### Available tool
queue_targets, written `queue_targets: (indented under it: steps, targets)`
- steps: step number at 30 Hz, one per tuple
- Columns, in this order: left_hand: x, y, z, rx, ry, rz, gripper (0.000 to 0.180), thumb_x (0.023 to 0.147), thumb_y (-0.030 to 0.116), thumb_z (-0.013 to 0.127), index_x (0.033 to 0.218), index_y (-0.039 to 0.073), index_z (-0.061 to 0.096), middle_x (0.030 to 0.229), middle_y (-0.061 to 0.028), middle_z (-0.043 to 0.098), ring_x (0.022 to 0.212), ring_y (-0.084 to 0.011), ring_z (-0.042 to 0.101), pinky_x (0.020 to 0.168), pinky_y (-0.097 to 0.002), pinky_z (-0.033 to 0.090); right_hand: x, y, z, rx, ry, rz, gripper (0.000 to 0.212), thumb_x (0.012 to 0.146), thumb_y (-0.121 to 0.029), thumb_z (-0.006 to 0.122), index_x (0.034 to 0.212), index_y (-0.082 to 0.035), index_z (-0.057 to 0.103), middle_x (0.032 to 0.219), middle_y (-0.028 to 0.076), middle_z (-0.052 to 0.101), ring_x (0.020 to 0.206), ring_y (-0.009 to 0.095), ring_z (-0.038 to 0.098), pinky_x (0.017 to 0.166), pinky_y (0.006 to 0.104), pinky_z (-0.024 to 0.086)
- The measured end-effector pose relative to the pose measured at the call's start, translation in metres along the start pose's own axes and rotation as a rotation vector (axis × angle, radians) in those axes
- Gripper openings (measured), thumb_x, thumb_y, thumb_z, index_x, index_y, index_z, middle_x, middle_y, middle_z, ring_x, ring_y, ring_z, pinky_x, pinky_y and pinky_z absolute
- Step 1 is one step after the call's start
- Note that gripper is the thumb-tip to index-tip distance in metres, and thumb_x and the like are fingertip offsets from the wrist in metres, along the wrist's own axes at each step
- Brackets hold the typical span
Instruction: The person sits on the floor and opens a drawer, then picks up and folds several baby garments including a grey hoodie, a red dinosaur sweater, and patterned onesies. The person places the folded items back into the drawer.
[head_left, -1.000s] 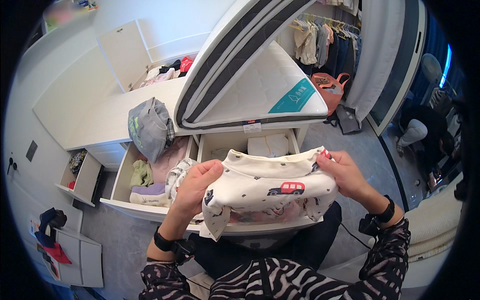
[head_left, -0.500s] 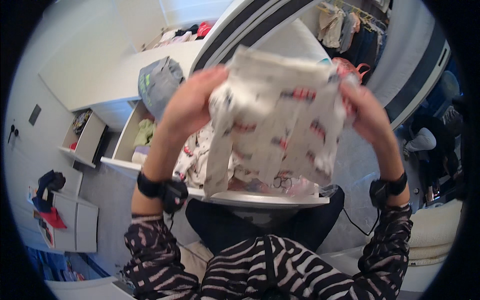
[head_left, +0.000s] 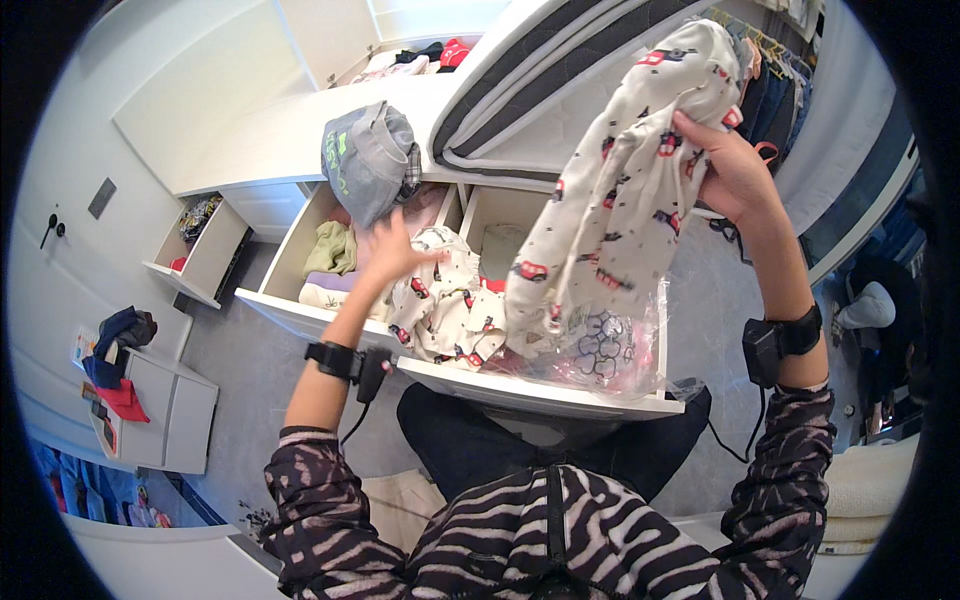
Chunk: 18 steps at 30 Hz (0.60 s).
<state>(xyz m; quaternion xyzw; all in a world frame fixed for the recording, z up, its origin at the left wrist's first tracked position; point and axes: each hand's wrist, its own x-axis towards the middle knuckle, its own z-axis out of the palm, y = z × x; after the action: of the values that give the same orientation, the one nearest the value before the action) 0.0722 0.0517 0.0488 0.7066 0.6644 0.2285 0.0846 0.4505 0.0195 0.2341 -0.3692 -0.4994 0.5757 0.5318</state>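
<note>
White pajama pants with a print of small red and dark vehicles hang from my right hand, whose fingers are closed on the cloth. Their lower ends reach down over the open drawer in front of me. My left hand is open with its fingers apart. It is beside a crumpled white garment of the same print, lying at the drawer's left side; whether the thumb touches it I cannot tell. A clear plastic bag with a dark looped pattern lies in the drawer's right part.
A second open drawer at the left holds folded clothes, including a green one. A grey garment drapes over its back edge. A striped-edge mattress stands behind. Another person is at the far right.
My left hand has let go of the pants and moved down and left toward the drawers. My right hand still holds them, now hanging lengthwise instead of spread between both hands.
</note>
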Motion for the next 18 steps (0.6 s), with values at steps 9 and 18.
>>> queue_targets:
  steps: [9,18]
  targets:
    - [-0.037,-0.049,0.106,-0.039,-0.184,-0.297,0.14,0.037,0.02,0.09,0.137,-0.006,-0.005,0.122,-0.038,0.04,0.11,-0.0454,0.049,0.095,-0.0414,0.041,-0.021,0.006,0.006,-0.018,0.034,-0.013,0.028,0.089,-0.012,0.057,0.115,-0.004,0.053,0.104,0.006,0.061,0.091,0.019,0.062,0.078,0.0368,0.052]
    - [-0.021,-0.064,0.117,0.026,-0.207,-0.277,0.113,0.04,0.027,0.084,0.133,-0.004,0.027,0.115,-0.0295,0.053,0.104,-0.0389,0.056,0.09,-0.0395,0.045,-0.03,0.003,0.011,0.007,0.02,0.055,0.03,0.089,-0.009,0.056,0.118,-0.004,0.05,0.108,0.008,0.06,0.094,0.021,0.061,0.08,0.0399,0.053]
